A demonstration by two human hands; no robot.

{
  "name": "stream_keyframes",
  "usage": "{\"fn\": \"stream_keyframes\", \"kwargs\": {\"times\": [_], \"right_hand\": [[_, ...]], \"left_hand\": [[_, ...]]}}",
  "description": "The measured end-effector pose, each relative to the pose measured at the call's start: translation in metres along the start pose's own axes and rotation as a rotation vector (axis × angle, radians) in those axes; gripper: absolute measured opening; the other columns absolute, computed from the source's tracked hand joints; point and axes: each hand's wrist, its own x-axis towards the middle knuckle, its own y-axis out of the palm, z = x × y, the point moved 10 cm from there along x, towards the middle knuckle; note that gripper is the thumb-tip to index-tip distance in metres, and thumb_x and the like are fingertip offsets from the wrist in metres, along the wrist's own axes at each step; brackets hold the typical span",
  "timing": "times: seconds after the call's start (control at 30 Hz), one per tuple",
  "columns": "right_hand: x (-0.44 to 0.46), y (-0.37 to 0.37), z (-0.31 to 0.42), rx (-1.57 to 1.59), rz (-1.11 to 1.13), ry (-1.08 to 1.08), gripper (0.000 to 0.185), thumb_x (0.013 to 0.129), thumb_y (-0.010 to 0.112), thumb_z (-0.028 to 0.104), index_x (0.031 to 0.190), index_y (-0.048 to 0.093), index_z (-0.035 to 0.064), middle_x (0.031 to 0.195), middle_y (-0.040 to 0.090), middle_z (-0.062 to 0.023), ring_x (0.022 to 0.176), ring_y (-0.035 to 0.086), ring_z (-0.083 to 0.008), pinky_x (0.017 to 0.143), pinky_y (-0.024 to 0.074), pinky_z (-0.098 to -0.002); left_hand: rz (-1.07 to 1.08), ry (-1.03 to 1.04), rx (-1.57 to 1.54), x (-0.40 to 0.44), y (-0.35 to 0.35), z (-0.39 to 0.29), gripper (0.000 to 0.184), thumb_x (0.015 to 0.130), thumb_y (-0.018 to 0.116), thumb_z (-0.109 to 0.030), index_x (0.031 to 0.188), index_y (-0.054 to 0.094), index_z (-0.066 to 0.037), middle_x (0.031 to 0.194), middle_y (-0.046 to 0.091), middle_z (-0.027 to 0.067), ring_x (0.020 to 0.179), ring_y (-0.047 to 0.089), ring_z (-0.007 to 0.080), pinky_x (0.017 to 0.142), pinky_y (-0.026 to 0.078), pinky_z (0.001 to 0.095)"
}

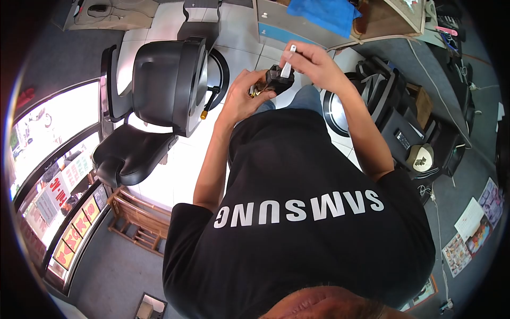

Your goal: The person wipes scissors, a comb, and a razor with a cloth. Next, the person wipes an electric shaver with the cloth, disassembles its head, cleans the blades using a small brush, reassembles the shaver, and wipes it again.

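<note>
My left hand [245, 97] is wrapped round a dark device with a gold-coloured part [279, 81], held in front of my legs. Between the fingers of my right hand [313, 65] is a small white brush-like tool [288, 63]. Its wide lower end lies against the top of the dark device. The tool points down, slightly tilted. The gold-coloured part shows beside my left fingers, and the rest of that side is hidden by them.
A black barber chair [159, 85] stands at the left, above a bamboo rack [139, 215]. Ahead is a cabinet [276, 33] with a blue cloth [326, 15]. At the right, a cap [423, 158] rests on a black seat, near hanging cables.
</note>
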Motion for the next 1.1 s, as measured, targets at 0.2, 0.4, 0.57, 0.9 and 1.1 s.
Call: {"fn": "stream_keyframes", "kwargs": {"times": [0.2, 0.4, 0.57, 0.9, 1.1], "right_hand": [[-0.012, -0.013, 0.030, -0.299, -0.265, -0.322, 0.018, 0.103, 0.066, 0.022, 0.096, 0.070, 0.0061, 0.070, 0.054, 0.0007, 0.057, 0.048, -0.0131, 0.054, 0.0384, -0.0312], [-0.042, 0.022, 0.072, -0.606, -0.165, -0.649, 0.001, 0.098, 0.069, 0.005, 0.098, 0.068, 0.0031, 0.083, 0.069, -0.0096, 0.058, 0.061, -0.0221, 0.052, 0.0466, -0.0324], [-0.042, 0.013, 0.066, -0.596, -0.273, -0.707, 0.007, 0.093, 0.073, 0.003, 0.099, 0.070, 0.0029, 0.083, 0.069, -0.0091, 0.057, 0.061, -0.0207, 0.051, 0.0463, -0.0313], [-0.058, 0.026, 0.058, -0.680, -0.284, -0.733, 0.019, 0.087, 0.079, 0.006, 0.105, 0.074, 0.0083, 0.085, 0.070, -0.0053, 0.062, 0.069, -0.0227, 0.051, 0.0521, -0.0333], [-0.059, 0.015, 0.051, -0.672, -0.434, -0.689, 0.026, 0.082, 0.082, 0.005, 0.106, 0.074, 0.0089, 0.090, 0.073, -0.0048, 0.063, 0.070, -0.0211, 0.052, 0.0533, -0.0320]], "left_hand": [[-0.024, 0.018, 0.017, -0.001, -0.001, 0.000, 0.052, 0.078, 0.090, -0.017, 0.125, 0.072, -0.005, 0.095, 0.072, 0.0068, 0.086, 0.058, 0.0251, 0.079, 0.050, 0.0379], [-0.045, -0.008, 0.021, -0.002, -0.003, 0.003, 0.050, 0.078, 0.091, -0.019, 0.123, 0.073, -0.005, 0.091, 0.070, 0.0060, 0.084, 0.058, 0.0224, 0.076, 0.051, 0.0365], [-0.055, -0.036, 0.005, -0.002, -0.003, 0.005, 0.048, 0.078, 0.091, -0.019, 0.121, 0.074, -0.005, 0.088, 0.069, 0.0066, 0.083, 0.059, 0.0212, 0.075, 0.052, 0.0363], [-0.085, -0.048, -0.009, -0.003, -0.006, 0.009, 0.048, 0.079, 0.091, -0.017, 0.121, 0.073, -0.002, 0.089, 0.069, 0.0079, 0.084, 0.060, 0.0223, 0.075, 0.051, 0.0367], [-0.085, -0.054, -0.010, -0.004, -0.007, 0.011, 0.044, 0.079, 0.091, -0.018, 0.116, 0.072, 0.000, 0.084, 0.065, 0.0073, 0.083, 0.058, 0.0224, 0.075, 0.050, 0.0369]]}}
